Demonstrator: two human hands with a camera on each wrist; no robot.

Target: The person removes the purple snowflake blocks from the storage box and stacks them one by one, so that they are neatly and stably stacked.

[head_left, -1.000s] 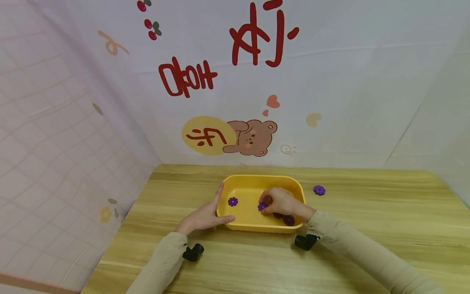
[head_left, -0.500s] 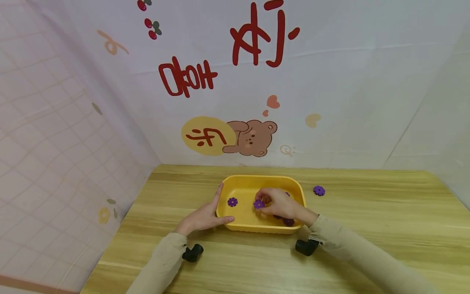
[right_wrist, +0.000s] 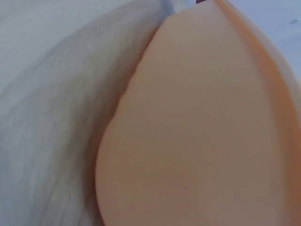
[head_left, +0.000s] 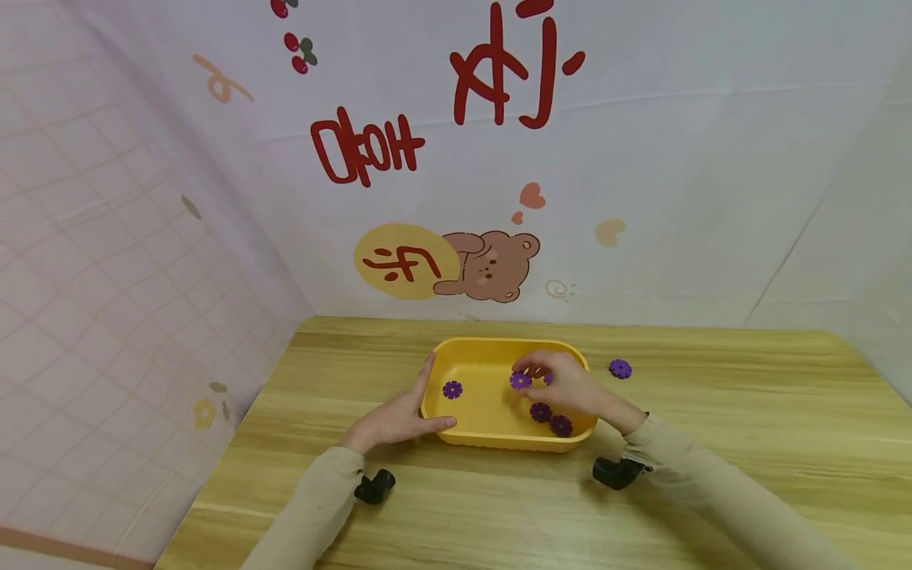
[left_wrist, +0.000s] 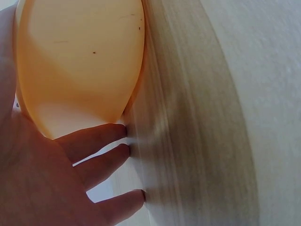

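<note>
In the head view, a yellow plastic basin (head_left: 509, 440) stands on the wooden table. My left hand (head_left: 395, 418) spreads straight fingers along its left end, the thumb over the front rim. The left wrist view has that hand's fingers (left_wrist: 94, 141) at the basin's outer wall (left_wrist: 84, 61). My right hand (head_left: 566, 385) pinches a purple snowflake building disc (head_left: 521, 381) above the basin floor. Another purple disc (head_left: 549, 379) is partly hidden by this hand. Two darker discs (head_left: 541, 412) lie at the front right, and a lone disc (head_left: 452, 389) at the left.
Outside the basin, one more purple disc (head_left: 621, 369) lies on the table (head_left: 484, 507) to the right. A printed cloth wall (head_left: 663, 182) rises behind the table. In the right wrist view, the basin's outer wall (right_wrist: 188, 117) hides my right hand.
My right hand has moved right and back with the pinched disc, after a small shift left. The two front-right discs now show more fully. My left hand stays in place.
</note>
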